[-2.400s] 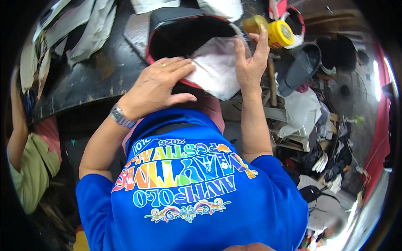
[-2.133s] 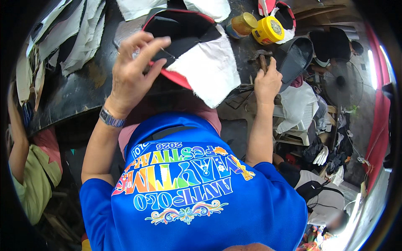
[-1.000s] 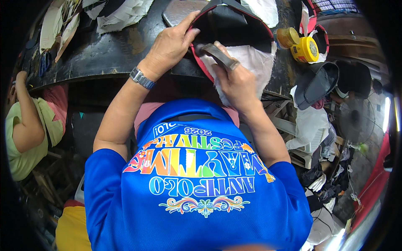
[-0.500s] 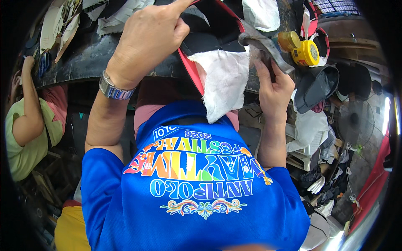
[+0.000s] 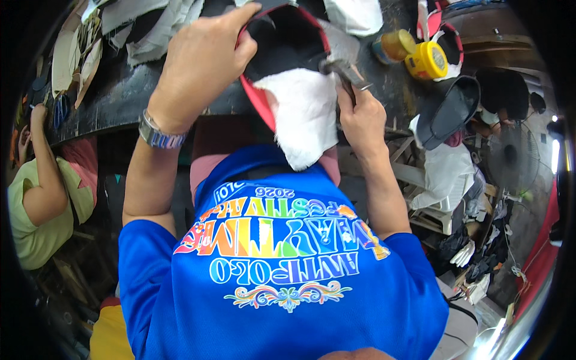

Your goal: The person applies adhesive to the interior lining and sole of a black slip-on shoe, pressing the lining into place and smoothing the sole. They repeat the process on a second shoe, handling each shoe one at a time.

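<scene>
My left hand (image 5: pixel 201 66) is closed on the far left edge of a red shoe upper (image 5: pixel 258 102) with a black inside, tilted with its opening toward me. A piece of white cloth (image 5: pixel 303 111) hangs from its near part, down over the table edge. In my right hand (image 5: pixel 364 120) is a hammer (image 5: pixel 345 73), gripped by the handle below its dark metal head. The hammer head is at the upper's right edge; I cannot tell whether it touches. My fingers partly hide the handle.
On the dark table (image 5: pixel 120 96) stand a yellow-lidded jar (image 5: pixel 427 61) and an amber jar (image 5: pixel 394 46). White cloth pieces (image 5: pixel 354 15) lie at the back. A black shoe upper (image 5: pixel 447 114) sits at the right. Another person's arm (image 5: pixel 48 144) is at the far left.
My right hand has brought the hammer left and slightly down, to the upper's right edge. My left hand and the upper have shifted a little left in view.
</scene>
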A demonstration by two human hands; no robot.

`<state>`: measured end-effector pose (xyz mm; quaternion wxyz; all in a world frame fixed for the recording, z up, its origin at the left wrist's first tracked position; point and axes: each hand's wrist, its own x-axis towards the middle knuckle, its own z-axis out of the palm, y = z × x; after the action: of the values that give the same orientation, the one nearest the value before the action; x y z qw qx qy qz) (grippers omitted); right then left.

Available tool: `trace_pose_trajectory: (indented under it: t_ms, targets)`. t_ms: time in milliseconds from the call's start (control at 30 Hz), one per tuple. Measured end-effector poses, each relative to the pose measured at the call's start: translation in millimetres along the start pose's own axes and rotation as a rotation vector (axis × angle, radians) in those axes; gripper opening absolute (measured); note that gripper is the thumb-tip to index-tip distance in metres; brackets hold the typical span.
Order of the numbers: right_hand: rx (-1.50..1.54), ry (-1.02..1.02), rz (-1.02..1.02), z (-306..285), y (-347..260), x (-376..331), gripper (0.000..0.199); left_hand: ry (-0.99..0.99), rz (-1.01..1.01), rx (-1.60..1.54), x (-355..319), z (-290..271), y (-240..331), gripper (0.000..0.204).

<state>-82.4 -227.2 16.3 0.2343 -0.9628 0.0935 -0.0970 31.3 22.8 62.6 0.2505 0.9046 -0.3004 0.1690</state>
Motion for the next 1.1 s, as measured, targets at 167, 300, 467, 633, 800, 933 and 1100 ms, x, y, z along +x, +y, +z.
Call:
trace_pose_trajectory:
  t_ms: [167, 300, 467, 633, 800, 933, 1100]
  targets:
    - [0.281, 0.201, -0.058, -11, 43, -3, 0.043, -0.016, -0.115, -0.209, -22, 4, -15, 0.058]
    - [0.011, 0.404, 0.204, -18, 84, -7, 0.067, -0.176, -0.395, -0.559, -41, 8, -17, 0.071]
    - [-0.078, 0.363, 0.227, -13, 108, -1, 0.075, -0.04, -0.298, -0.739, -30, 25, -14, 0.053]
    - [0.373, 0.439, 0.074, -32, 107, 22, 0.066, -0.02, -0.19, -0.995, 45, 44, -20, 0.047]
    - [0.462, 0.605, -0.072, -90, 119, 83, 0.06, 0.084, -0.05, -0.832, 159, 69, -36, 0.048]
    - [0.375, 0.649, -0.086, -130, 148, 158, 0.061, 0.242, -0.02, -0.345, 183, 91, -31, 0.068]
    - [0.034, 0.45, 0.083, -135, 194, 253, 0.074, 0.117, 0.267, -0.302, 88, 92, 4, 0.06]
